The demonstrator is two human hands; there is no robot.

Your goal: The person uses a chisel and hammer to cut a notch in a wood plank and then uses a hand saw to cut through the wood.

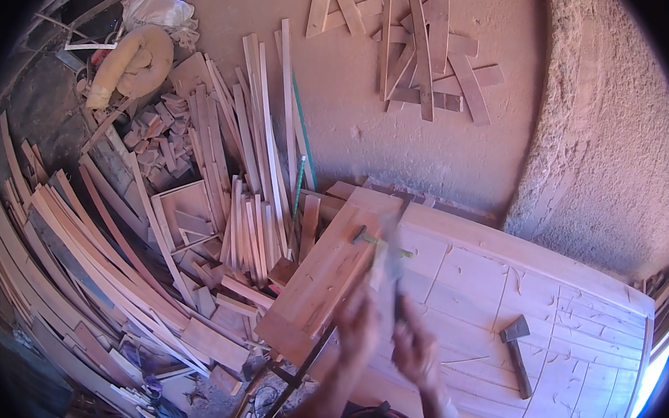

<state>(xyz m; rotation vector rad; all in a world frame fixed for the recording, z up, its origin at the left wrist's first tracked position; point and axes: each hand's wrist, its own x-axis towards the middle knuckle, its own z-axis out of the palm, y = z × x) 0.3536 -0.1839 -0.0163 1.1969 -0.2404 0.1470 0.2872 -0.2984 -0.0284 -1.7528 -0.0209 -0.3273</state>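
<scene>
Both my hands are raised close together over the near side of the panelled wooden board, blurred by motion. My right hand (416, 348) is closed round a long, narrow, dark blade-like tool (394, 270) that points away from me; its exact kind is smeared. Beside it, my left hand (357, 321) is closed on a pale, thin strip (378, 267), apparently wood, standing close to the tool. Beyond them a small tool with a dark head (360, 234) and green handle lies on the wood, partly hidden. A dark-headed hammer (517, 350) rests on the board (468, 282) to the right.
Curled shavings are scattered over the board. A thick plank (310, 296) lies along its left end. Stacked wooden strips (110, 249) and offcuts (162, 141) fill the left side. More boards (428, 54) lie near the wall, and a coiled yellowish hose (141, 59) sits far left.
</scene>
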